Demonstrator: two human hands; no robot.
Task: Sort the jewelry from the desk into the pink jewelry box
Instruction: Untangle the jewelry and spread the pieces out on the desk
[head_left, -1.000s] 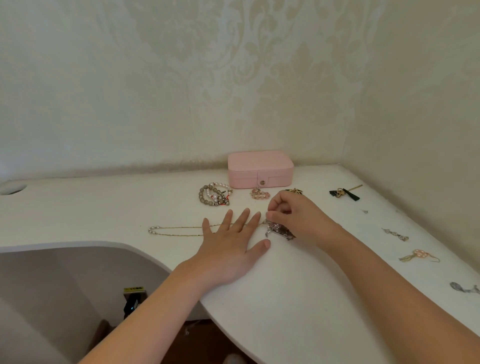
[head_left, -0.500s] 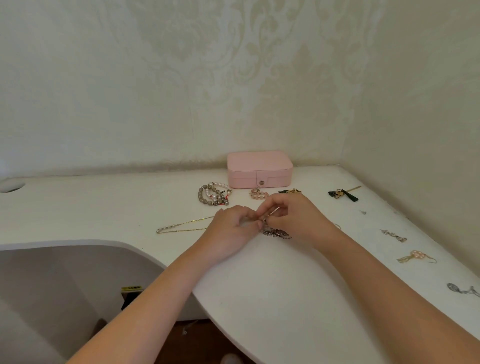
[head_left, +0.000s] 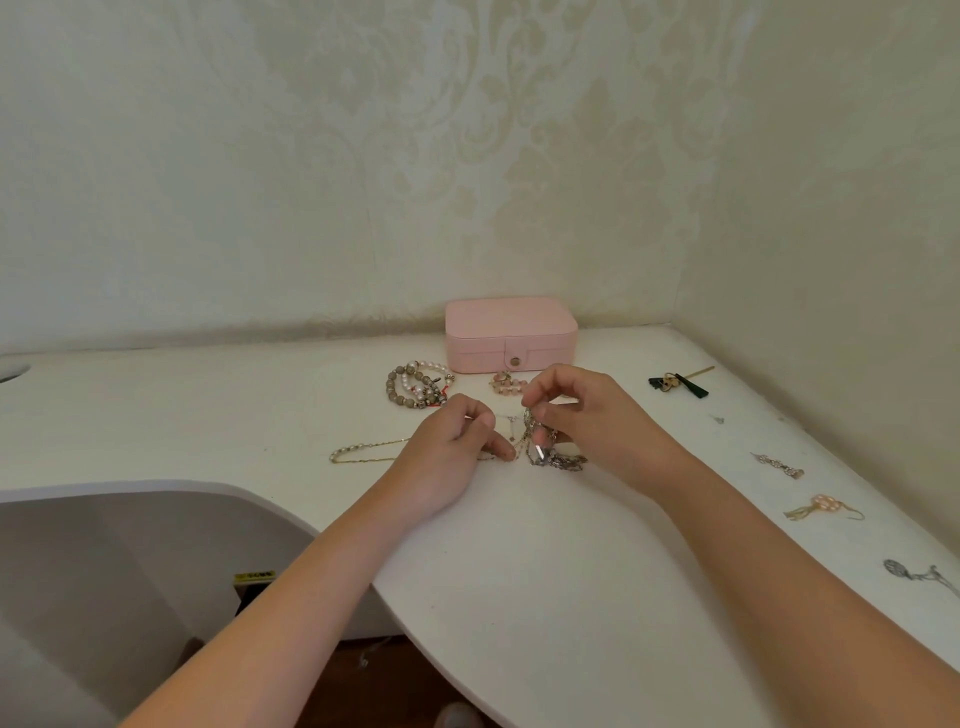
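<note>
2 hands meet over the white desk (head_left: 519, 561). the right hand (head_left: 589, 418) pinches a tangled silver chain necklace (head_left: 557, 461) between thumb and curled fingers - part of it lifted, the rest on the desk. the left hand (head_left: 454, 454), fingers curled, pinches a thin gold chain with pearl beads (head_left: 363, 451) that trails left. the closed pink rectangular jewelry box (head_left: 511, 332) sits far back by the wall - grey and pearl beaded bracelets (head_left: 418, 385) lie just near of it.

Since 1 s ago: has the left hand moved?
Yes. The left hand left its flat rest and shifted slightly toward the pink jewelry box, now pinching the gold necklace.
</note>
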